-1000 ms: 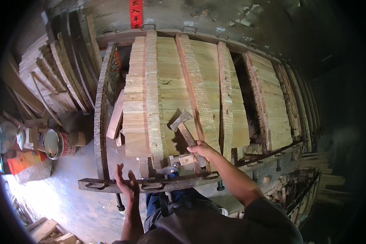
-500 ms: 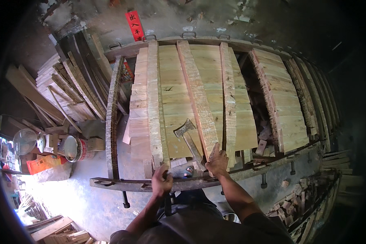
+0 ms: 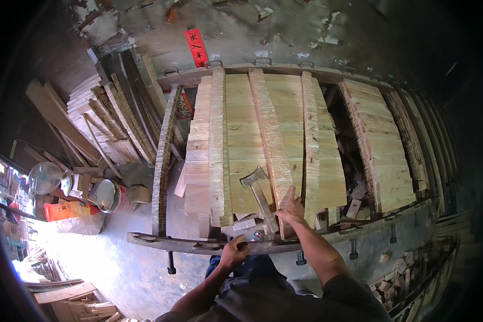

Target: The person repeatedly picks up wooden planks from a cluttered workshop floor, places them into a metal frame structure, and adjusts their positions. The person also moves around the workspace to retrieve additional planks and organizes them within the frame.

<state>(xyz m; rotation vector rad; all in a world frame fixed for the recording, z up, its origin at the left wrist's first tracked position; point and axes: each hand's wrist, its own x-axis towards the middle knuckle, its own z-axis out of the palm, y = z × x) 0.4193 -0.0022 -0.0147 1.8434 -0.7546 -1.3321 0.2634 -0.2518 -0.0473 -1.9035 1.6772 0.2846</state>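
Note:
My right hand [image 3: 291, 208] grips the near part of a rough wooden bar [image 3: 271, 137], its index finger stretched along the top. The bar lies slightly slanted across a panel of pale planks [image 3: 241, 134]. Just left of that hand lies a hatchet [image 3: 262, 198], its metal head pointing away and its handle toward me. My left hand [image 3: 234, 255] is closed at the long front rail [image 3: 268, 246] of the clamping frame; whatever its curled fingers hold is hidden. The near end of another wooden bar [image 3: 218, 145] lies just beyond it.
A third bar [image 3: 310, 145] crosses the panel to the right, with a second plank panel [image 3: 386, 155] beyond. Bolts [image 3: 353, 249] hang below the front rail. Boards [image 3: 123, 112] lean at the left near a bucket [image 3: 108, 196]. Wood offcuts [image 3: 400, 279] are piled at the lower right.
My right hand has slid farther up the middle bar, away from me. My left hand has left the left bar's end for the front rail. The whole view has shifted slightly.

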